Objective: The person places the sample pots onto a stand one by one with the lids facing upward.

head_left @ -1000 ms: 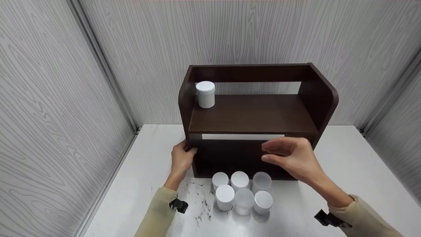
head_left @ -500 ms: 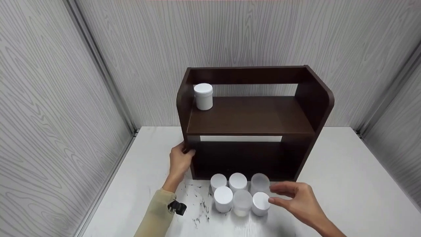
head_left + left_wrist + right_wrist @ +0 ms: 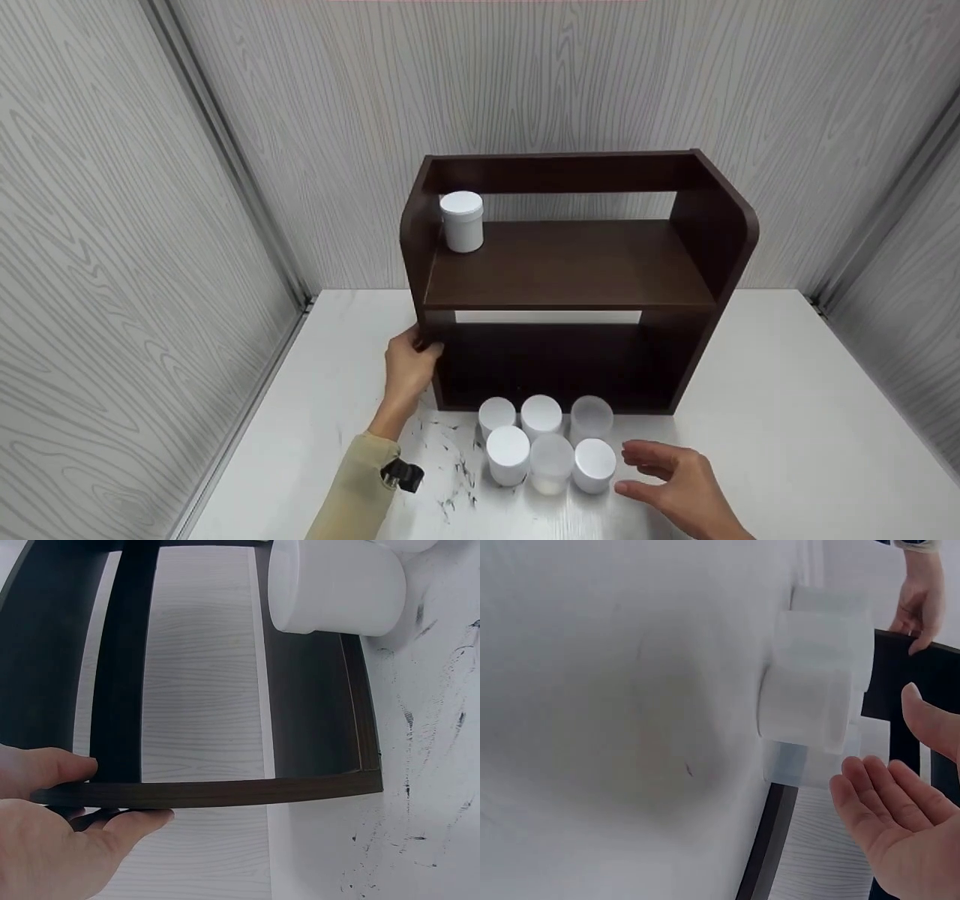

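My left hand (image 3: 409, 369) grips the left side panel of a dark brown two-tier shelf (image 3: 570, 262); in the left wrist view thumb and fingers lie on either side of the panel's edge (image 3: 225, 795). My right hand (image 3: 679, 484) is held with fingers and thumb apart, just right of a short white jar (image 3: 595, 465), holding nothing. That jar is the front right one of several grouped in two rows before the shelf. Beside it stands a translucent jar (image 3: 551, 461), then a white jar (image 3: 508, 454). One white lidded jar (image 3: 463, 221) stands on the upper shelf at the left.
Behind the front jars are two white jars (image 3: 541, 415) and a translucent one (image 3: 592, 416), close to the shelf's bottom front edge. The white table (image 3: 765, 420) carries dark scuff marks at the left. Wood-patterned panels (image 3: 570, 75) enclose the back and sides.
My right hand has come down from in front of the shelf's lower tier to beside the front right jar. My left hand keeps its grip on the side panel.
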`<state>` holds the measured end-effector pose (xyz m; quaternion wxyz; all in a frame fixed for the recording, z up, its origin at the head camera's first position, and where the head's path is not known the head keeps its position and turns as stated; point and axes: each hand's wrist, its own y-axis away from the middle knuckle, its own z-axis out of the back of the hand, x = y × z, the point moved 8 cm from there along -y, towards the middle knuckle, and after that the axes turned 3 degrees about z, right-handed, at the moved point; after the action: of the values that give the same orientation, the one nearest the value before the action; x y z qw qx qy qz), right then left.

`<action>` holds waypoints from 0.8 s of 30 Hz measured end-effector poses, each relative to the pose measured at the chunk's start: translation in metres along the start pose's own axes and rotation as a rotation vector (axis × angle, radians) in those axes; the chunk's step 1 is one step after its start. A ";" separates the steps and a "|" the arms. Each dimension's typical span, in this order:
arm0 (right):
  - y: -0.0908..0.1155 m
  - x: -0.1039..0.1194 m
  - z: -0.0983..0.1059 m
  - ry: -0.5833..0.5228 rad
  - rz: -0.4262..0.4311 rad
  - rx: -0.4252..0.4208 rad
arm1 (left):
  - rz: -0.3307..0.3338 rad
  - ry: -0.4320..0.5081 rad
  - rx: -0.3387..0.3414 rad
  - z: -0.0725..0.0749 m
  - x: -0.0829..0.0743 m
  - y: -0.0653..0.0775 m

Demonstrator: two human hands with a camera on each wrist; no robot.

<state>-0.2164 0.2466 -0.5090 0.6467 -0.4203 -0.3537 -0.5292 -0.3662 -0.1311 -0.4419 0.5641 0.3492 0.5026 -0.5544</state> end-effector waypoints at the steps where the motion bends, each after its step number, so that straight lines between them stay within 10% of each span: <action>1: 0.001 -0.001 -0.001 0.009 -0.001 0.005 | 0.004 -0.003 -0.001 0.000 0.001 0.000; 24: -0.007 -0.022 -0.018 0.008 0.039 -0.005 | 0.006 0.022 0.006 -0.001 0.000 0.000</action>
<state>-0.2273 0.2383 -0.5348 0.6570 -0.4267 -0.3416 -0.5193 -0.3660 -0.1304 -0.4421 0.5592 0.3585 0.5062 -0.5500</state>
